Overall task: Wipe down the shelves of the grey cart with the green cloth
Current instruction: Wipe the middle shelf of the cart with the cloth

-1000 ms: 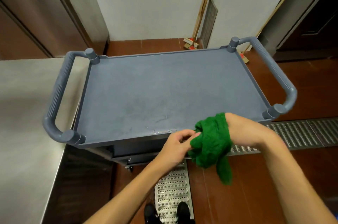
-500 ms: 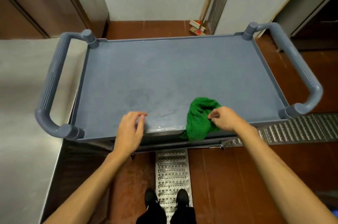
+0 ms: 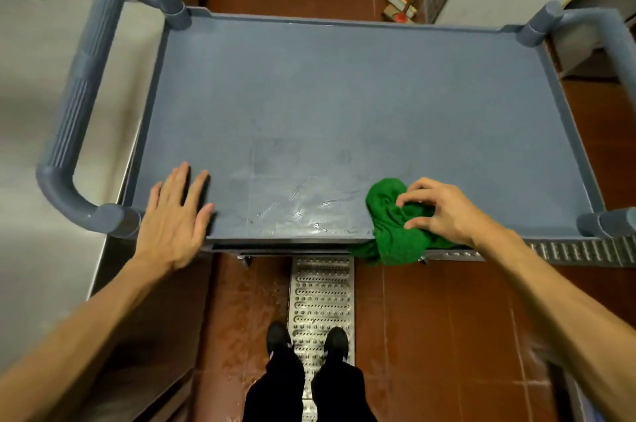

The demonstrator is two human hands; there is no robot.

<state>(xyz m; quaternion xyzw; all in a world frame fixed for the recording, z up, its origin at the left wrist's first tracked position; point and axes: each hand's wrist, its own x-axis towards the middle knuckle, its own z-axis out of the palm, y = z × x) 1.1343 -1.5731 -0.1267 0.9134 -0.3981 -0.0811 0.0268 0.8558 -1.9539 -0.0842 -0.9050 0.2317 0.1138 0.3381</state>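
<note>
The grey cart (image 3: 344,84) stands in front of me, its top shelf bare and wet-streaked near the front edge. A crumpled green cloth (image 3: 389,215) lies on the shelf's front right part and hangs over the front rim. My right hand (image 3: 444,211) sits on the cloth with curled fingers pinching its folds. My left hand (image 3: 175,215) lies flat with straight fingers on the shelf's front left corner, beside the left handle (image 3: 74,118). The lower shelves are hidden under the top one.
A steel counter (image 3: 31,146) borders the cart on the left. Metal drain grates (image 3: 321,301) run under my feet and along the right. A broom (image 3: 402,5) leans at the back wall. The cart's right handle (image 3: 616,43) reaches the frame edge.
My left hand let go of the cloth and moved left onto the shelf's front corner, flattening out. My right hand set the cloth down on the shelf. The view came closer to the cart.
</note>
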